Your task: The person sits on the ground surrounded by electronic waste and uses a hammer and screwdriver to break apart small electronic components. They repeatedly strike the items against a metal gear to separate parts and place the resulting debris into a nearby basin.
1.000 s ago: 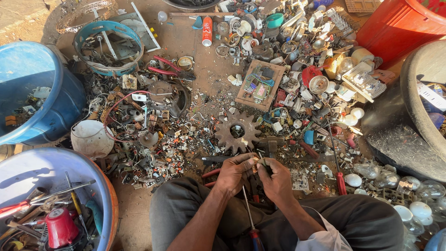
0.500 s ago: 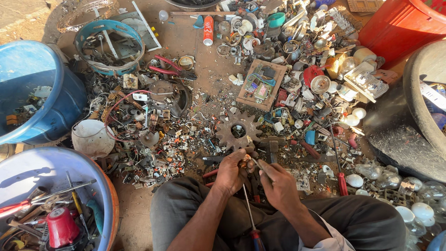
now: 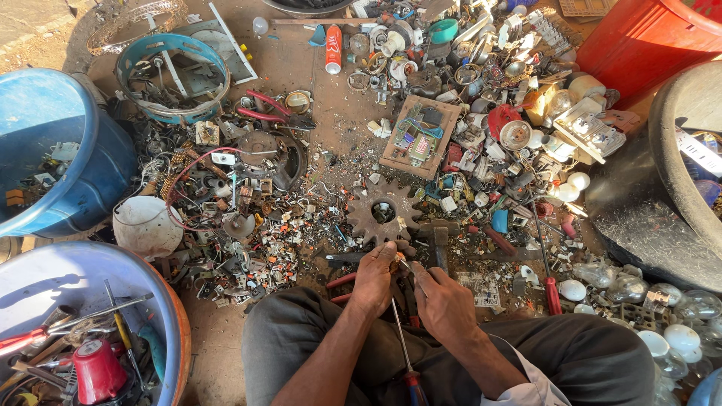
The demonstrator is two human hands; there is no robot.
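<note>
Just below the rusty toothed steel gear (image 3: 383, 213), left hand (image 3: 374, 280) and right hand (image 3: 444, 302) pinched one small part together, hemmed by scrap; both had drawn slightly nearer the lap than before.

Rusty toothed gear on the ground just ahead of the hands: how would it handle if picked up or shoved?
The gear looks like thick rusted metal, so probably rigid and heavy for its size. It lies flat among scrap, so it would likely slide rather than roll, snagging small parts on its teeth. The rough rust and centre hole should give a secure grip. Both the left hand and right hand sit just short of it.
</note>
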